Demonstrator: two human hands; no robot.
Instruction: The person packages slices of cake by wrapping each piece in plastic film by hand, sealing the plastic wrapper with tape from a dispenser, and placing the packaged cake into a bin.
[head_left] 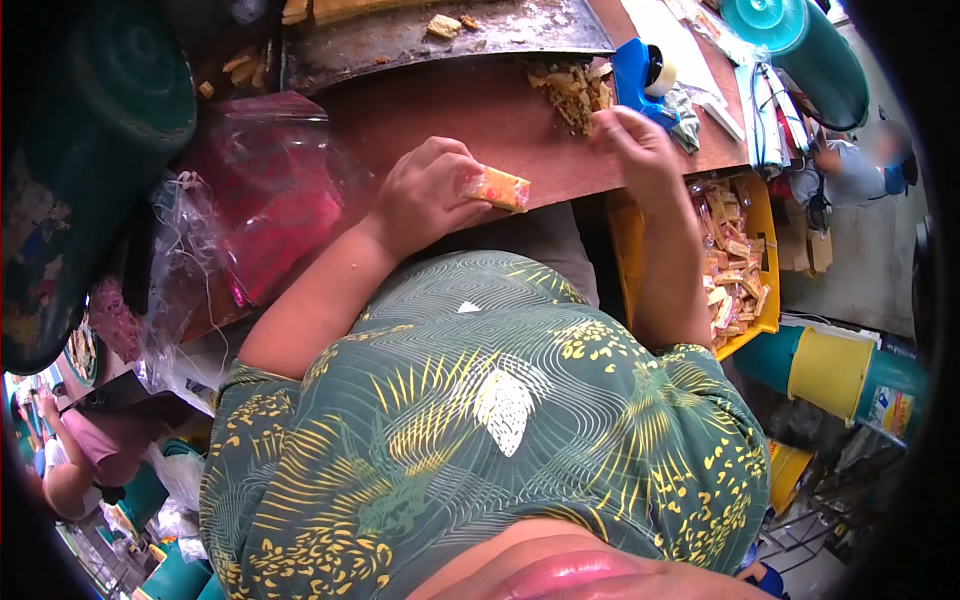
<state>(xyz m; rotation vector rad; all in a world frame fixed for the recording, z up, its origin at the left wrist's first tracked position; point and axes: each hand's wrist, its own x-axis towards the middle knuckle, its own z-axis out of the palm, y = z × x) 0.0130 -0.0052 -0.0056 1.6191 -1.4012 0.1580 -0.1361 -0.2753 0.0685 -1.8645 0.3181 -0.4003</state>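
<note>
My left hand [425, 190] is closed around one end of a small wrapped snack bar [502, 188], orange-yellow with pink print on its clear wrapper. The bar is held just above the near edge of the table. My right hand [640, 150] is raised beside a blue tape dispenser [632, 72], fingers pinched together. Whatever is between those fingertips is too small to make out. Broken yellowish pieces and crumbs [575, 95] lie in a heap beside the dispenser, close to my right fingertips.
A yellow crate [770, 240] of wrapped bars stands below my right forearm. A dark metal tray [430, 58] lies across the table's far side. Pink plastic bags [280, 190] and a big green drum [110, 130] are on the left. Other people are at both sides.
</note>
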